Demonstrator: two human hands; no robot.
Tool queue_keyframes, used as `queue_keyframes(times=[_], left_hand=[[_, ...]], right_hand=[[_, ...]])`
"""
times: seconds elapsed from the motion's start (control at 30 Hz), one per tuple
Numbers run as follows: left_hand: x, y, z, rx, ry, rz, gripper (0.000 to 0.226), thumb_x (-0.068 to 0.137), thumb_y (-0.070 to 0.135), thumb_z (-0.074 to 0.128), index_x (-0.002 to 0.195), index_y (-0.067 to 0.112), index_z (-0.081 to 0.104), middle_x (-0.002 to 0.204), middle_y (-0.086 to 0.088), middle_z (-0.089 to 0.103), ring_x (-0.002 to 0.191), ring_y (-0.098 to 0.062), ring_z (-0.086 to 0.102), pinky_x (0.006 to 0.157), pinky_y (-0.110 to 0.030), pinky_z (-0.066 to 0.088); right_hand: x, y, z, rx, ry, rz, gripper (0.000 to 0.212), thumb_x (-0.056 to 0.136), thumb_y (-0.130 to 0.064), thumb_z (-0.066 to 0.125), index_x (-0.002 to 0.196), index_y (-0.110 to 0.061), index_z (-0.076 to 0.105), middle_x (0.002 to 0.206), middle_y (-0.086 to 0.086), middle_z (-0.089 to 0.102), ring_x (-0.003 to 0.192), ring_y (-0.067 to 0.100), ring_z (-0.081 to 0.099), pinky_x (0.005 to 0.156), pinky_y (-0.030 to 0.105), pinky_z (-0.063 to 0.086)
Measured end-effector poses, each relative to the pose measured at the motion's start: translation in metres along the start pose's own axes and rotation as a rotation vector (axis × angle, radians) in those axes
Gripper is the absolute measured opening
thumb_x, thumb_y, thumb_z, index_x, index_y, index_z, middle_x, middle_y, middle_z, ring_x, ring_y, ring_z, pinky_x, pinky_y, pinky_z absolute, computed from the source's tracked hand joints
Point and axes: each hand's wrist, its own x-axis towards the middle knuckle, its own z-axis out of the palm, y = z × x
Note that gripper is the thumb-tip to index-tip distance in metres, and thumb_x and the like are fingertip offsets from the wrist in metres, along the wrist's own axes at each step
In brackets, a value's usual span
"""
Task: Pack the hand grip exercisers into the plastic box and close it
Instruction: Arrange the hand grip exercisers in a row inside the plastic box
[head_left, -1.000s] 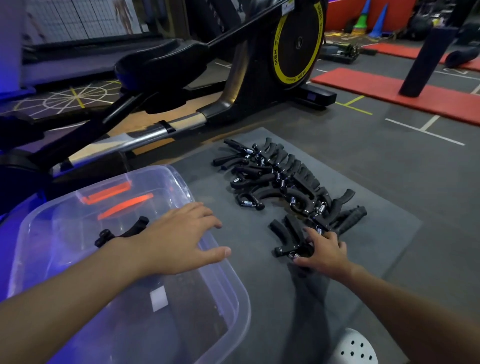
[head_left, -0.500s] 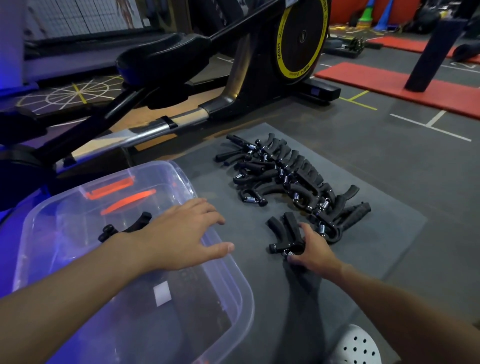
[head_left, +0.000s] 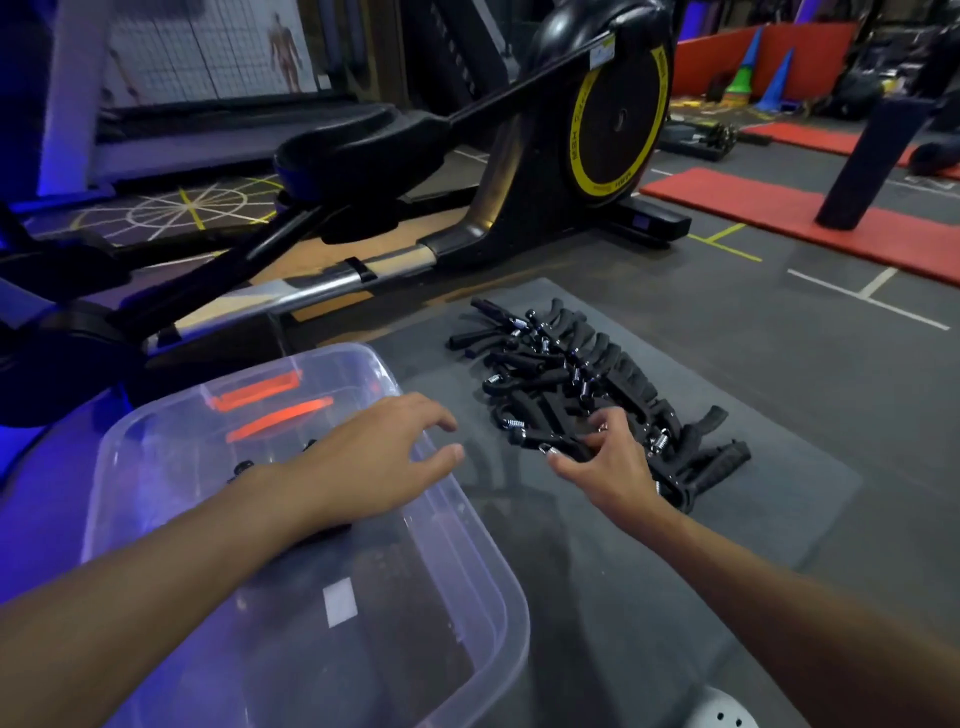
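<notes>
The right hand (head_left: 610, 465) has picked one exerciser (head_left: 566, 447) off the mat (head_left: 753, 519) and grips it, bringing it toward the box (head_left: 511, 597) under the open left hand (head_left: 379, 457); the pile (head_left: 571, 364) lies just beyond.

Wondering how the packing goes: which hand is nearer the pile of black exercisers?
Right. The right hand is on the pile, gripping one exerciser; the left hand is apart, over the box.
</notes>
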Motion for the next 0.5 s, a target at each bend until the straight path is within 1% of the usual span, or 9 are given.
queue_keyframes(times=[0.07, 0.13, 0.2, 0.27, 0.37, 0.43, 0.5], left_hand=[[0.001, -0.001, -0.007, -0.105, 0.076, -0.077, 0.032, 0.092, 0.046, 0.054, 0.118, 0.027, 0.061, 0.117, 0.017, 0.058, 0.110, -0.005, 0.054, 0.094, -0.024, 0.040], [0.002, -0.003, -0.014, -0.222, 0.151, -0.131, 0.023, 0.090, 0.043, 0.057, 0.106, 0.029, 0.064, 0.103, 0.018, 0.065, 0.095, -0.005, 0.061, 0.086, -0.030, 0.049], [0.001, -0.004, -0.022, -0.335, 0.209, -0.179, 0.020, 0.090, 0.041, 0.059, 0.101, 0.026, 0.065, 0.093, 0.013, 0.067, 0.084, -0.009, 0.065, 0.075, -0.030, 0.051], [-0.002, -0.004, -0.029, -0.458, 0.236, -0.235, 0.022, 0.091, 0.041, 0.059, 0.100, 0.023, 0.065, 0.090, 0.007, 0.069, 0.080, -0.013, 0.068, 0.068, -0.028, 0.051], [-0.012, -0.007, -0.041, -0.649, 0.282, -0.291, 0.026, 0.089, 0.042, 0.062, 0.101, 0.019, 0.065, 0.086, 0.001, 0.073, 0.070, -0.014, 0.071, 0.067, -0.035, 0.056], [-0.020, -0.009, -0.050, -0.721, 0.326, -0.295, 0.026, 0.088, 0.036, 0.066, 0.103, 0.014, 0.066, 0.084, -0.003, 0.074, 0.068, -0.017, 0.071, 0.064, -0.033, 0.057], [-0.030, -0.010, -0.058, -0.751, 0.362, -0.293, 0.024, 0.087, 0.028, 0.070, 0.101, 0.010, 0.068, 0.080, -0.008, 0.074, 0.068, -0.020, 0.071, 0.064, -0.031, 0.059]], right_hand=[[-0.001, -0.028, 0.000, 0.087, 0.020, -0.061, 0.055, 0.063, -0.038, 0.083, 0.098, -0.031, 0.041, 0.089, -0.008, 0.067, 0.083, 0.014, 0.065, 0.075, 0.040, 0.054], [-0.006, -0.057, 0.001, 0.149, 0.021, -0.125, 0.055, 0.063, -0.037, 0.084, 0.096, -0.032, 0.041, 0.086, -0.007, 0.068, 0.082, 0.014, 0.065, 0.074, 0.042, 0.055], [-0.013, -0.083, 0.002, 0.206, 0.012, -0.186, 0.055, 0.063, -0.037, 0.084, 0.096, -0.032, 0.041, 0.088, -0.005, 0.068, 0.081, 0.015, 0.066, 0.073, 0.043, 0.055], [-0.024, -0.106, 0.003, 0.240, -0.002, -0.248, 0.054, 0.063, -0.036, 0.084, 0.096, -0.033, 0.041, 0.091, -0.004, 0.067, 0.082, 0.015, 0.066, 0.072, 0.041, 0.056], [-0.041, -0.133, 0.007, 0.282, -0.032, -0.333, 0.052, 0.065, -0.028, 0.086, 0.094, -0.032, 0.043, 0.088, -0.001, 0.066, 0.075, 0.018, 0.064, 0.067, 0.040, 0.056], [-0.051, -0.145, 0.012, 0.295, -0.042, -0.381, 0.052, 0.065, -0.028, 0.086, 0.093, -0.031, 0.043, 0.086, 0.002, 0.065, 0.074, 0.023, 0.063, 0.065, 0.045, 0.055], [-0.057, -0.155, 0.018, 0.312, -0.050, -0.407, 0.053, 0.063, -0.032, 0.085, 0.093, -0.033, 0.042, 0.088, 0.003, 0.064, 0.077, 0.025, 0.062, 0.067, 0.049, 0.053]])
